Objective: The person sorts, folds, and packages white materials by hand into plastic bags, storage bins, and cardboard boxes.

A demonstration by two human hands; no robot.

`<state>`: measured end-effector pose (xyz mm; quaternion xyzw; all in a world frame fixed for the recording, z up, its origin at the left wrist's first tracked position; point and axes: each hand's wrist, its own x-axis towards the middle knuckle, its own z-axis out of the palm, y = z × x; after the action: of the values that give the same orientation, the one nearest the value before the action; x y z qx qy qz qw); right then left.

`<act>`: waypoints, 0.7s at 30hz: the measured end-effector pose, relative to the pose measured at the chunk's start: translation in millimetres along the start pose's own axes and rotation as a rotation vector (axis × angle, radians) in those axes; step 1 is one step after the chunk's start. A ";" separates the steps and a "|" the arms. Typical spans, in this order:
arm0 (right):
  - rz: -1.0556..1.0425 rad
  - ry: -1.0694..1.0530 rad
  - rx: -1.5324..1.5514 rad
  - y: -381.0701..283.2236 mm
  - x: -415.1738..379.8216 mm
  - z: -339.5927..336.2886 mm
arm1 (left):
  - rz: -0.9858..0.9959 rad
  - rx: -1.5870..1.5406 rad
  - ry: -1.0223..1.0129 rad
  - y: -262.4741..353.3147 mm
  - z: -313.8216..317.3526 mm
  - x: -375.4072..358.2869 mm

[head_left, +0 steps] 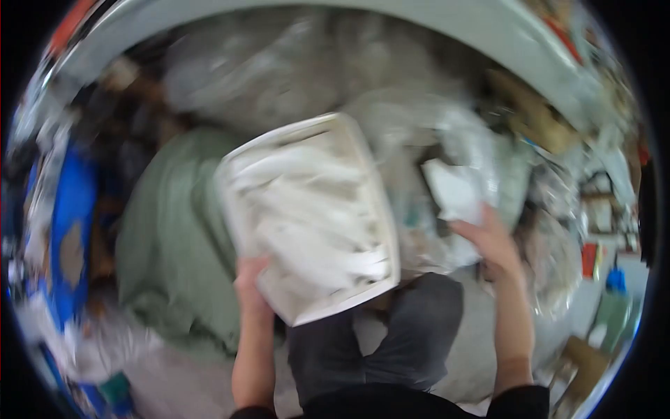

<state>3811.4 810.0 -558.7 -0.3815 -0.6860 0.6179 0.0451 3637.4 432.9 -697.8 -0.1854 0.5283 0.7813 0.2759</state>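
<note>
A white rectangular plastic bin point(388, 234) is tilted in front of me, above my knees. White strips or folded pieces point(314, 209) fill it; blur hides their exact kind. My left hand point(252, 283) grips the bin's wall at its lower left corner, with the fingers partly out of sight behind it. To the right of the bin, my right hand point(488, 241) is closed around the lower edge of a white piece point(453, 188) that looks like paper or thin sheet. That piece stands up from the hand, apart from the bin.
A large green sack point(181, 244) bulges at the left, beside a blue container point(73, 230). Clear plastic bags point(412, 119) pile up beyond the bin. A pale curved edge point(481, 35) spans the far side. Cardboard point(537, 119) lies at the upper right.
</note>
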 end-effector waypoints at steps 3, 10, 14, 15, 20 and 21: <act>-0.097 -0.213 -0.175 -73.4 -43.0 38.0 | -0.008 -0.065 -0.101 40.3 69.3 -24.5; -0.442 -0.756 -0.718 -73.1 -12.1 141.4 | -0.055 -0.081 -0.182 53.2 76.4 -29.1; -0.907 -0.648 -0.818 -70.9 2.4 136.3 | -0.060 -0.123 -0.168 52.6 79.3 -28.6; -0.896 -0.649 -0.818 -65.6 0.2 141.5 | -0.070 -0.121 -0.167 52.4 74.7 -30.9; -0.657 -0.841 -0.983 -32.9 6.8 163.8 | -0.120 -0.148 -0.229 52.1 62.5 -25.0; -0.692 -0.805 -0.902 -41.5 2.1 158.9 | -0.113 -0.153 -0.233 51.0 60.8 -23.8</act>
<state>3705.7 684.3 -559.8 0.1362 -0.9213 0.3159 -0.1813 3624.1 468.9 -624.4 -0.1435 0.4205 0.8186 0.3639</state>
